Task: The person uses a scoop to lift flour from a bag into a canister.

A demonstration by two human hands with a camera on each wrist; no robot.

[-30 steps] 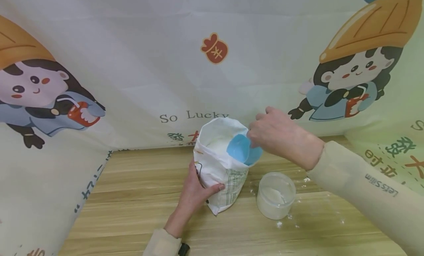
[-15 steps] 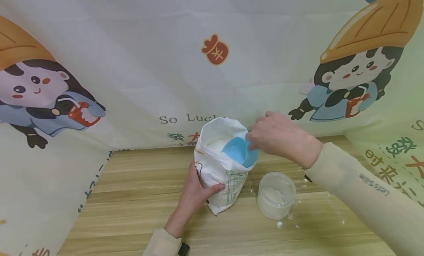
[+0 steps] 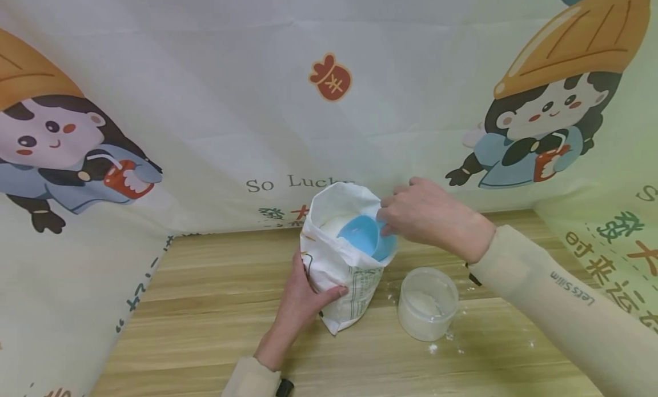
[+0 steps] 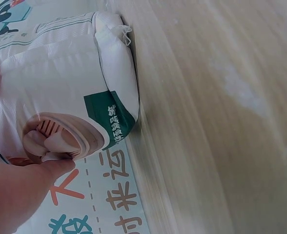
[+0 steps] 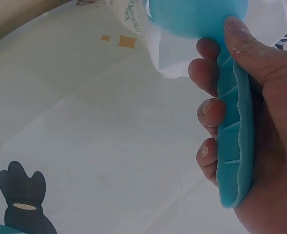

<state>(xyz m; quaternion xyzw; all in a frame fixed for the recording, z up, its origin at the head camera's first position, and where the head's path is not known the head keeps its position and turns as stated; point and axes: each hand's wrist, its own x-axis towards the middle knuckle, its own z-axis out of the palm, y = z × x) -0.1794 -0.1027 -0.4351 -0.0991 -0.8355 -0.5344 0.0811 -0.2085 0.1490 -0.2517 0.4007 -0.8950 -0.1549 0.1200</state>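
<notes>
A white bag (image 3: 334, 277) stands on the table, its top open and white powder (image 3: 335, 224) showing inside. My left hand (image 3: 303, 297) grips the bag low on its near left side, thumb across the front; in the left wrist view the bag (image 4: 51, 73) shows a printed picture and a green label. My right hand (image 3: 424, 217) holds a blue scoop (image 3: 360, 236) whose bowl is in the bag's mouth. In the right wrist view, fingers wrap the scoop's ribbed handle (image 5: 234, 131), and the thumb lies near the bowl. Powder specks mark the fingers.
A clear round tub (image 3: 428, 305) with some white powder in it stands right of the bag on the wooden table (image 3: 205, 328). Powder specks (image 3: 433, 348) lie around the tub. A printed cloth (image 3: 231, 100) rises behind and at both sides.
My right hand has moved slightly left and down, bringing the scoop's bowl further into the bag. The left hand and the bag have stayed in place.
</notes>
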